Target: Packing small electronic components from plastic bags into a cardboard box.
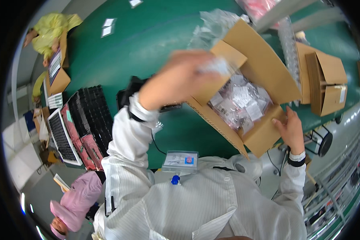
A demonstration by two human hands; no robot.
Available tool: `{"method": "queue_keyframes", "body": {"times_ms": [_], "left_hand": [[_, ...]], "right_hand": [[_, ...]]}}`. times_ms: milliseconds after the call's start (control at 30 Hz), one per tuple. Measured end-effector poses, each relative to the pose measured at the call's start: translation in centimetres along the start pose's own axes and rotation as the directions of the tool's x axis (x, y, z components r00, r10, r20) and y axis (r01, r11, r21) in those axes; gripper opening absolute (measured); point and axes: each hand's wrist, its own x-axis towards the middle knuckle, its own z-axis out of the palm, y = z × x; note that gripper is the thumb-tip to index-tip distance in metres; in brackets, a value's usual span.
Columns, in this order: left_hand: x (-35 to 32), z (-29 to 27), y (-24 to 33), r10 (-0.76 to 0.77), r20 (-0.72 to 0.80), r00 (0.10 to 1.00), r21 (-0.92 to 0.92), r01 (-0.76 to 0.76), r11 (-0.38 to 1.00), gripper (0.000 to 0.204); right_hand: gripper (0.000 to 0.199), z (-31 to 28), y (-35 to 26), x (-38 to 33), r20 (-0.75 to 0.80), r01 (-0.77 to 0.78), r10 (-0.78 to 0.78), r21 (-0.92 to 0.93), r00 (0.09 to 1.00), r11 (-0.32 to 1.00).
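Observation:
An open cardboard box (264, 52) stands tilted on the green table in front of me, its flaps spread. Inside lie several small clear plastic packets (244, 100) with white labels. My left hand (182, 76), smeared by motion, is raised over the box's left flap. Its fingers close on a small pale plastic packet (216, 66), whose contents are too blurred to make out. At the box's near right side, my right hand (291, 130) grips the flap, thumb on the inner face and fingers outside.
Crumpled clear plastic bags (212, 26) lie behind the box, and more cardboard boxes (326, 82) stand at the right. Black trays (90, 116) are stacked at the left. Two people, one in yellow (54, 30) and one in pink (78, 196), are on the left side.

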Motion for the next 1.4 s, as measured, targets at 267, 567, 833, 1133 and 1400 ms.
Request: {"method": "queue_keyframes", "body": {"times_ms": [267, 567, 833, 1133, 1400], "left_hand": [[-3.1, 3.7, 2.7, -0.081, 0.272, 0.959, 0.057, 0.068, 0.996, 0.042], [-8.4, -9.2, -17.2, -0.568, -0.383, 0.728, 0.144, 0.654, 0.742, 0.055], [-9.9, -16.2, -30.2, -0.589, -0.791, 0.164, -0.175, 0.862, 0.476, 0.060], [-4.8, -21.9, -43.3, -0.281, -0.911, 0.301, 0.142, 0.870, 0.471, 0.061], [-3.4, -24.7, -48.1, -0.167, -0.872, 0.459, 0.406, 0.871, 0.276, 0.037]], "right_hand": [[0.057, 2.7, -0.5, 2.3, -0.047, 0.099, -0.101, -0.044, 0.994, 0.994], [0.074, -11.0, -12.4, 1.7, 0.611, 0.241, -0.143, -0.082, 0.779, 0.967], [0.044, -13.4, -38.3, 19.8, 0.554, 0.497, -0.465, 0.104, 0.690, 0.862], [0.063, 11.3, -54.0, 46.2, 0.321, 0.748, -0.720, -0.527, 0.615, 0.404], [0.062, 22.6, -56.0, 57.5, 0.018, 0.776, -0.866, -0.453, 0.500, 0.439]]}}
